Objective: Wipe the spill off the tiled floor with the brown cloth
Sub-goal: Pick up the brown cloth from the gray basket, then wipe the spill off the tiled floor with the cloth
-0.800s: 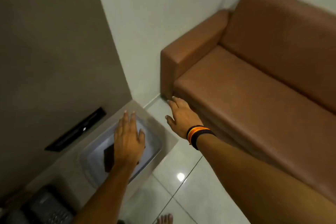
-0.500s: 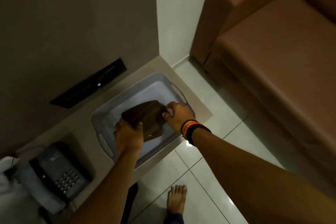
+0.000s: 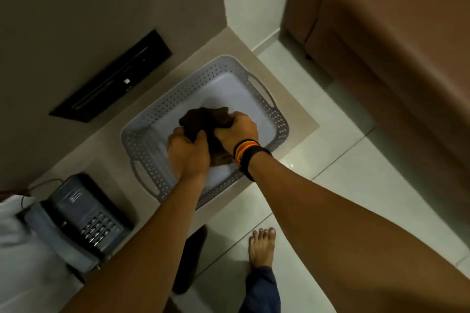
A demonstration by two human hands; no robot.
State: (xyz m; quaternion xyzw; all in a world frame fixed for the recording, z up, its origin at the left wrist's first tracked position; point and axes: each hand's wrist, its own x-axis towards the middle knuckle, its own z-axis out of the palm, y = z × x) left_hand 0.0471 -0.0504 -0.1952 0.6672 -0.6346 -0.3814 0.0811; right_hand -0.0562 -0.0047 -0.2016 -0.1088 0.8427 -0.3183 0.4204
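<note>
A dark brown cloth is bunched up inside a grey perforated plastic basket that sits on a beige counter. My left hand grips the cloth's near left part. My right hand, with dark and orange bands at the wrist, is closed over its right side. Both hands hide much of the cloth. The pale tiled floor lies to the right and below the counter; I cannot make out a spill on it.
A dark desk phone sits on the counter at the lower left, beside white fabric. A black slot panel is set in the wall. A brown sofa stands at the right. My bare foot rests on the tiles.
The view has tipped down from the sofa to the basket. My right hand came from the sofa's edge into the basket, and both hands have gathered the flat cloth into a bunch.
</note>
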